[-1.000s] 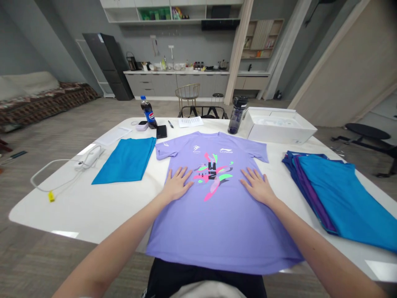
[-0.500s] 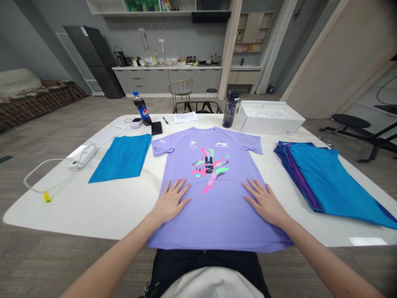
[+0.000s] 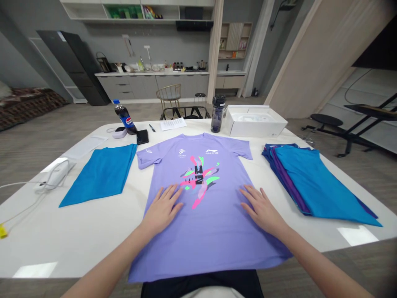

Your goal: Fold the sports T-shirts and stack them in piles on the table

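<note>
A purple T-shirt (image 3: 214,236) with a colourful chest print is spread face up on the white table (image 3: 93,240), its neck away from me and its hem hanging over the near edge. My left hand (image 3: 163,209) rests flat on the shirt's left side, fingers stretched out. On the opposite side my right hand (image 3: 260,209) lies on the fabric in the same way, fingers apart. Neither hand grips anything. A folded blue garment (image 3: 101,171) lies to the left, and a stack of folded blue and purple garments (image 3: 316,182) to the right.
Along the far side stand a cola bottle (image 3: 125,118), a phone (image 3: 142,137), a pen (image 3: 151,128), paper (image 3: 173,124), a dark water bottle (image 3: 218,114) and an open white box (image 3: 256,122). A white power strip (image 3: 54,178) with cables sits at the left.
The whole view has shifted, so table things appear further left and lower. Both hands remain flat on the shirt, with little visible movement across it.
</note>
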{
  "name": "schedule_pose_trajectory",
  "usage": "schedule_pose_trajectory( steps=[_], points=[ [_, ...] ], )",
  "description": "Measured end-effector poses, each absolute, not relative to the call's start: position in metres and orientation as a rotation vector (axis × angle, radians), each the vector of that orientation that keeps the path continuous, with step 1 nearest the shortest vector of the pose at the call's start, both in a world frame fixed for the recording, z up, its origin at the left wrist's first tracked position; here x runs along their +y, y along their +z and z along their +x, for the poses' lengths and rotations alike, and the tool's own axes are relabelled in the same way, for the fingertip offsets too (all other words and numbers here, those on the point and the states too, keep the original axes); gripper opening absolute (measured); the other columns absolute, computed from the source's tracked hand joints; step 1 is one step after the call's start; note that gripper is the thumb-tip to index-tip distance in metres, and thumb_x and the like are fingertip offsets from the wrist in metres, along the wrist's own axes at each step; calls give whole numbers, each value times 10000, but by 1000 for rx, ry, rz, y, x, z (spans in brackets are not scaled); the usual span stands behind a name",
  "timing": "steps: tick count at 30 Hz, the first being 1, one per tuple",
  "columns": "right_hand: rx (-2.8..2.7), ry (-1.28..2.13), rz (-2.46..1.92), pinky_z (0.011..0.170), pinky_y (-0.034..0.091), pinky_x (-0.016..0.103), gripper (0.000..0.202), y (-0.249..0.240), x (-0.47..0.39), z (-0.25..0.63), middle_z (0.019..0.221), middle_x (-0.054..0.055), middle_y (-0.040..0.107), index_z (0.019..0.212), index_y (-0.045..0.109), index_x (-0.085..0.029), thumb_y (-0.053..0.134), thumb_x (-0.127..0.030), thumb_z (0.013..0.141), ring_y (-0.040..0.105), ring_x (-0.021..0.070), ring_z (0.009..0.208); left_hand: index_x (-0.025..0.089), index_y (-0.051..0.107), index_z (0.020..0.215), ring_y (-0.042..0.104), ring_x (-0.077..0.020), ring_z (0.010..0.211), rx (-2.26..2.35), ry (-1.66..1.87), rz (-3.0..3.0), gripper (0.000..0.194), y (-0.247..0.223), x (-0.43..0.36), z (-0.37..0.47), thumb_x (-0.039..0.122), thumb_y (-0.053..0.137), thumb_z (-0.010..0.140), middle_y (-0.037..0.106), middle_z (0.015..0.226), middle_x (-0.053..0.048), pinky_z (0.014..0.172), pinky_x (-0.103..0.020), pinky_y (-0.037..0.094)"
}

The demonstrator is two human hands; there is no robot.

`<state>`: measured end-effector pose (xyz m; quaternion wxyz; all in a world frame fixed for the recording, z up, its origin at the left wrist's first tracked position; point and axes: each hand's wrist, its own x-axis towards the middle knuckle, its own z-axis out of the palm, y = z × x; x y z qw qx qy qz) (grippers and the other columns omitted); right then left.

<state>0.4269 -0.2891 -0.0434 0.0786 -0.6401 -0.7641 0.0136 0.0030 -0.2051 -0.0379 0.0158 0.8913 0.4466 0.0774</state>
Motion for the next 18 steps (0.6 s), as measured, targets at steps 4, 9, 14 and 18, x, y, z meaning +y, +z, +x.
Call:
schedule_pose_trajectory(
  steps=[4,9,14,18],
  points=[
    [-2295,131,-1889,1239,218,595,608,-39,-217,401,1663,97,335,1540,477,-249,295,-576,1060,260,314,1547,342,349,1596,272,-272,1555,1368,214,2730,580,-33,-148,52,554,264,1063,288,1688,-31,1250,-558,239],
    [-2289,195,-1888,1235,177,616,658,-34,-142,372,1688,93,272,1595,384,-248,262,-604,1056,206,318,1562,288,337,1607,191,-276,1579,1393,235,2699,619,-32,-93,102,561,269,1055,240,1702,-58,1263,-561,185],
    [-2360,255,-1878,1215,80,685,695,-34,-129,358,1694,68,257,1614,336,-321,241,-684,1028,187,331,1565,313,330,1608,207,-297,1573,1363,214,2656,647,-39,-82,113,610,284,1035,285,1687,-63,1255,-606,146],
    [-2339,295,-1871,1226,131,637,645,-36,-129,371,1678,60,309,1599,366,-333,226,-639,1048,234,317,1551,327,352,1597,248,-308,1560,1351,205,2645,648,-43,-89,110,629,289,1027,330,1670,-66,1252,-603,149]
  ],
)
